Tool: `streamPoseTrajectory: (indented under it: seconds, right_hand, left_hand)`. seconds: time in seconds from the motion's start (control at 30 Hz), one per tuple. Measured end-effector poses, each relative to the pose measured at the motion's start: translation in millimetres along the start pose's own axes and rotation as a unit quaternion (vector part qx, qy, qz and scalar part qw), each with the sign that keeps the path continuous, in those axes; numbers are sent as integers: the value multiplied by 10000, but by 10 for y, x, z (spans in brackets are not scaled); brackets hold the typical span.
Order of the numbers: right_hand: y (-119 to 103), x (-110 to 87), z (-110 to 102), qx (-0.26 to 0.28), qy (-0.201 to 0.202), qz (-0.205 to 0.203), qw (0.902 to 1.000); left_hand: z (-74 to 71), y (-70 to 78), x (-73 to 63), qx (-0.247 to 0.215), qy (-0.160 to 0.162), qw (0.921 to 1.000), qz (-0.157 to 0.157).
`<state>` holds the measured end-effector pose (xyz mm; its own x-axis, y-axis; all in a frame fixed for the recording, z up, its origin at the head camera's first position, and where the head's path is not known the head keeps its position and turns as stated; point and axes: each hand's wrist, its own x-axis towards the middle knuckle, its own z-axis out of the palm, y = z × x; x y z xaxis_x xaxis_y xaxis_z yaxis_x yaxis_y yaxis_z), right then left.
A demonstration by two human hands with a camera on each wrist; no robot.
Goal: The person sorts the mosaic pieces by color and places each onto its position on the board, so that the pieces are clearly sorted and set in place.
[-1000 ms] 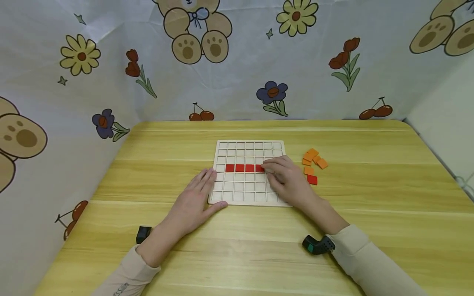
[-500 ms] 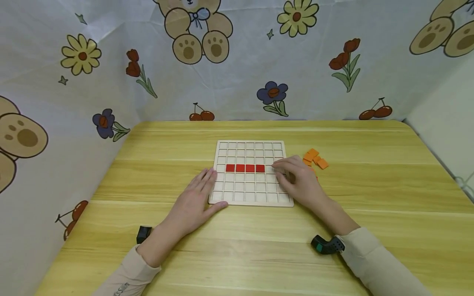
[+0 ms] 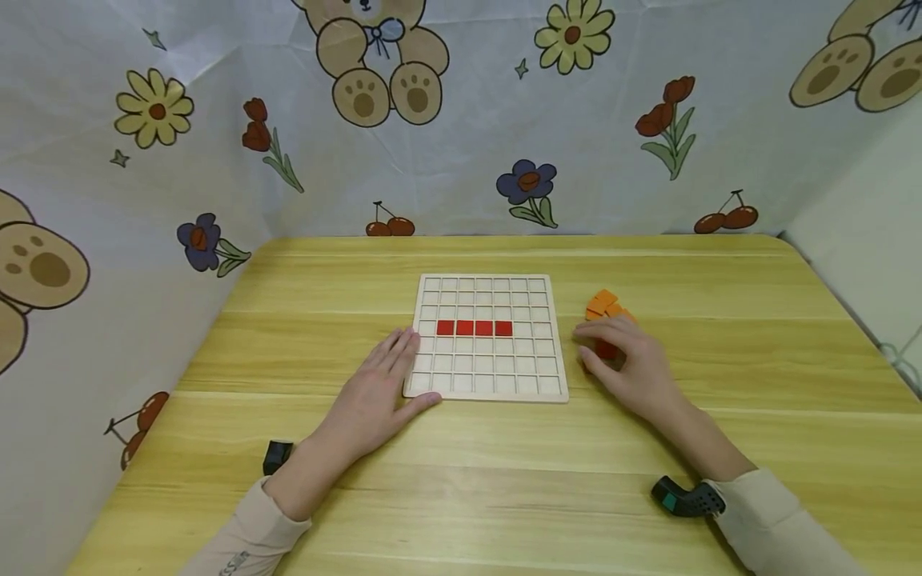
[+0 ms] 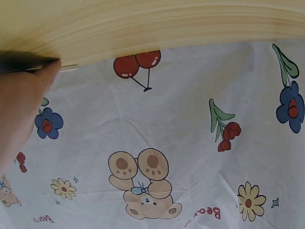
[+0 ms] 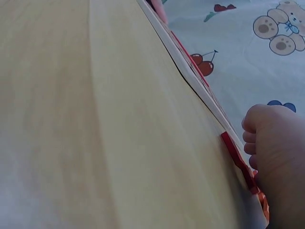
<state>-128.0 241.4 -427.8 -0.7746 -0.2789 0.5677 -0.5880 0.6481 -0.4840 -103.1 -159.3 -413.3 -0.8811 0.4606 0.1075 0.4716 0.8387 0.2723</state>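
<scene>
A pale wooden board (image 3: 492, 382) with a grid of square cells lies on the table. Across one of its rows sit several red square tiles (image 3: 464, 328), side by side. My left hand (image 3: 370, 396) rests along the board's left edge with straight fingers, its thumb at the near left corner. To the right of the board, my right hand (image 3: 630, 364) hovers over a loose red tile (image 3: 605, 350), thumb and fingers apart. Orange tiles (image 3: 601, 302) lie just beyond it, partly hidden by the fingers. In the right wrist view, red tiles (image 5: 238, 160) show below the right hand.
The wooden table (image 3: 461, 488) reaches back to a cloth (image 3: 461, 152) printed with bears and flowers. A black wrist device (image 3: 687, 498) is worn on the right arm, and another black one (image 3: 278, 457) on the left.
My right hand has moved right, off the board's red row to the loose tiles. The red tiles in the row have stayed put, and my left hand has not moved.
</scene>
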Motion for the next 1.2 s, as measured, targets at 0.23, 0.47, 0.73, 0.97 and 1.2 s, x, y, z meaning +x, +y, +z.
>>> streamPoseTrajectory:
  seconds: [0.23, 0.47, 0.73, 0.97, 1.2]
  right_hand:
    - [15, -22, -28, -78, -123, 20, 9999]
    - [24, -46, -51, 178, -521, -76, 9985]
    - [31, -61, -99, 61, -806, -151, 9966]
    - [73, -65, -128, 79, -931, -84, 9956]
    - [85, -79, -117, -2, -858, -38, 9963]
  left_hand:
    - [5, 2, -1, -14, 9, 10000, 6]
    - [29, -11, 0, 12, -8, 10000, 37]
    - [11, -34, 8, 38, -65, 10000, -24]
    - [3, -36, 7, 11, -30, 10000, 29]
    - [0, -35, 1, 6, -30, 10000, 8]
